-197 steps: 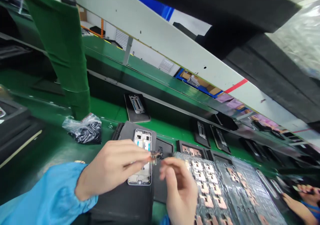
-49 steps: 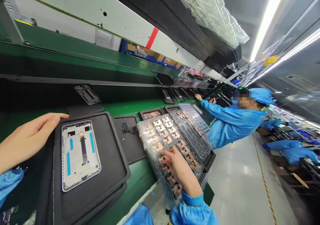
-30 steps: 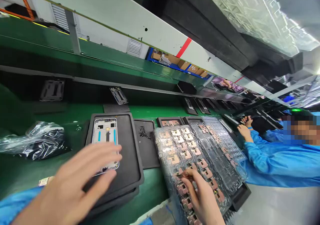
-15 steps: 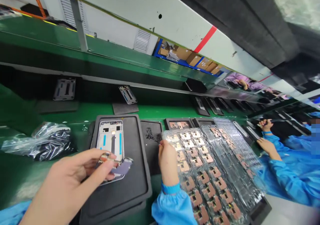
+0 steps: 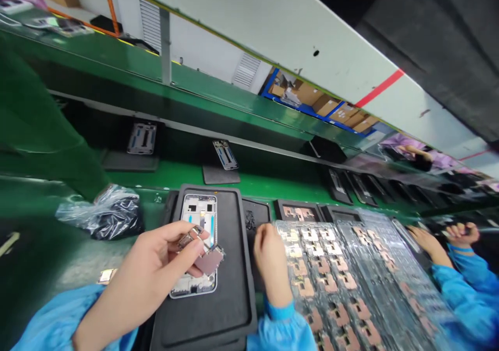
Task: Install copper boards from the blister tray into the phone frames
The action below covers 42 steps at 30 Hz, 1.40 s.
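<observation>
My left hand (image 5: pixel 156 268) pinches a small copper-coloured circuit part (image 5: pixel 206 257) just above a white phone frame (image 5: pixel 197 247). The frame lies flat in a black foam tray (image 5: pixel 230 288) in front of me. My right hand (image 5: pixel 271 262) reaches down between that tray and a clear blister tray of copper parts (image 5: pixel 327 278), its fingertips over a small black tray (image 5: pixel 255 218) holding tiny dark pieces. The right hand's fingers are curled and turned away, so what they touch is hidden. Both arms wear blue sleeves.
A crumpled plastic bag (image 5: pixel 103 216) lies at the left on the green bench (image 5: pixel 218 182). Phone frames on black pads (image 5: pixel 224 158) ride the belt behind. More blister trays (image 5: pixel 390 257) extend right, where another worker's hands (image 5: pixel 440 236) are busy.
My right hand left the blister tray and moved to the small black tray. The left hand now holds the copper part over the phone frame. The view swung left and down.
</observation>
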Tool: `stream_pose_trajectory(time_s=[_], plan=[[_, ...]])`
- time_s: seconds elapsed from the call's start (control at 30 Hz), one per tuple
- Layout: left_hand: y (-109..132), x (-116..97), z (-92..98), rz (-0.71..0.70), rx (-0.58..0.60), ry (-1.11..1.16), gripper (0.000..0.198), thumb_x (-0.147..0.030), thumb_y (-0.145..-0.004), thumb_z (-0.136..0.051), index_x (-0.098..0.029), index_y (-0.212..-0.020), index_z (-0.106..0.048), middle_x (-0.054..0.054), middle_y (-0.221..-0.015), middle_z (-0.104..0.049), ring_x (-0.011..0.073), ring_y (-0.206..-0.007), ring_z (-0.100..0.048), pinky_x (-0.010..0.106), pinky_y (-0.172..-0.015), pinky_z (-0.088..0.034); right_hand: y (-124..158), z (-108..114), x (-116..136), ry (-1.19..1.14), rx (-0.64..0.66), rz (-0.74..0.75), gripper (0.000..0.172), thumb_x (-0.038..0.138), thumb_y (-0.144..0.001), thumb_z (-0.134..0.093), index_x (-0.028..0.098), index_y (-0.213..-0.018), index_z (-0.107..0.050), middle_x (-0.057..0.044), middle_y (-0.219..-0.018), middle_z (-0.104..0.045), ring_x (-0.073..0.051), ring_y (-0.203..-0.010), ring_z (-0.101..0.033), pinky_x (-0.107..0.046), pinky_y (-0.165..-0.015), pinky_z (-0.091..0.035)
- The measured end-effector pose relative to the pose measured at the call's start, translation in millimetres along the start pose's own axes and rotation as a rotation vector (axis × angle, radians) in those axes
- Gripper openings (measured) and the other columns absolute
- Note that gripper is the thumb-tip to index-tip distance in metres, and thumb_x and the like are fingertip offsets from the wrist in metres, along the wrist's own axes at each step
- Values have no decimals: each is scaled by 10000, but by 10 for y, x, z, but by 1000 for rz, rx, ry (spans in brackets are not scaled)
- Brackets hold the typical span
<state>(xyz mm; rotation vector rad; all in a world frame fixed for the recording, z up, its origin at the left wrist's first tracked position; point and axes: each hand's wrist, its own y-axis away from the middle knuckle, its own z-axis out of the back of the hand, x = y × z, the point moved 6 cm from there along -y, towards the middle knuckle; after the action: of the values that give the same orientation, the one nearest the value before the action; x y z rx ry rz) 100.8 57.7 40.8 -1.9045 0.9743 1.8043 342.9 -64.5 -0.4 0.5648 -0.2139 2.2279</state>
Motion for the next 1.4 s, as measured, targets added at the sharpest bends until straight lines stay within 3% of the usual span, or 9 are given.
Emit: stream_pose_trajectory(time_s=[0.07, 0.13, 0.23, 0.3, 0.47, 0.6, 0.83, 1.13, 1.4], plan=[[3, 6, -52, 21, 52, 15, 446, -625, -952, -683, -232, -1143, -771, 55, -823, -806, 239, -721, -792, 299, -694, -702, 216, 213, 241, -166, 85, 107, 253, 318, -1078, -440, 204, -915, -597, -69, -878, -668, -213, -829, -682, -328, -782, -550], [29, 11, -100, 19, 78, 10, 494, -628, -986, -633, -239, -1280, -717, 31, -763, -789, 224, -719, -781, 277, -694, -677, 469, 333, 488, -504, 291, 175, 282, 446, -1065, -509, 220, -932, -611, -45, -909, -683, -182, -778, -674, -301, -754, -552], [99, 17, -162, -18, 107, -48, 512, -592, -1038, -566, -266, -1429, -625, -7, -712, -748, 197, -696, -750, 259, -694, -640, 752, 338, 769, -997, 591, 119, 297, 482, -990, -692, 200, -905, -658, -38, -939, -686, -132, -693, -622, -273, -697, -531], [144, 20, -196, -28, 138, -90, 504, -561, -1059, -540, -272, -1469, -592, -7, -729, -747, 191, -707, -745, 254, -699, -624, 813, 277, 846, -1140, 657, 66, 284, 451, -957, -759, 185, -892, -683, -27, -911, -671, -113, -667, -597, -249, -650, -510], [195, -41, -220, -52, 182, -108, 472, -544, -1071, -528, -270, -1446, -611, -6, -740, -737, 177, -713, -744, 233, -688, -613, 820, 156, 856, -1192, 681, 24, 284, 437, -951, -778, 173, -889, -692, -9, -811, -663, -110, -633, -604, -227, -597, -491], [197, -55, -222, -32, 197, -90, 457, -532, -1065, -544, -270, -1431, -623, -6, -746, -730, 170, -688, -730, 216, -629, -603, 864, 173, 884, -1115, 687, -6, 324, 459, -942, -787, 173, -861, -657, 2, -738, -659, -119, -624, -626, -239, -627, -513], [194, -69, -224, 15, 239, -84, 467, -479, -1081, -531, -211, -1459, -594, 1, -770, -727, 172, -717, -732, 237, -674, -611, 885, 197, 927, -1061, 669, -14, 354, 487, -935, -787, 177, -849, -640, 0, -742, -660, -125, -641, -628, -246, -640, -526], [191, -134, -214, 39, 225, -94, 477, -444, -1087, -523, -162, -1467, -579, 1, -803, -723, 156, -744, -727, 226, -700, -606, 879, 219, 948, -1069, 674, 23, 332, 457, -969, -757, 179, -832, -639, 10, -781, -628, -121, -689, -640, -246, -684, -545], [196, -107, -176, -41, 179, -182, 432, -442, -1097, -513, -230, -1460, -610, 15, -995, -745, 124, -741, -700, 189, -667, -587, 908, 198, 973, -999, 596, 63, 359, 485, -980, -731, 183, -828, -611, 2, -772, -649, -114, -675, -638, -225, -664, -533]])
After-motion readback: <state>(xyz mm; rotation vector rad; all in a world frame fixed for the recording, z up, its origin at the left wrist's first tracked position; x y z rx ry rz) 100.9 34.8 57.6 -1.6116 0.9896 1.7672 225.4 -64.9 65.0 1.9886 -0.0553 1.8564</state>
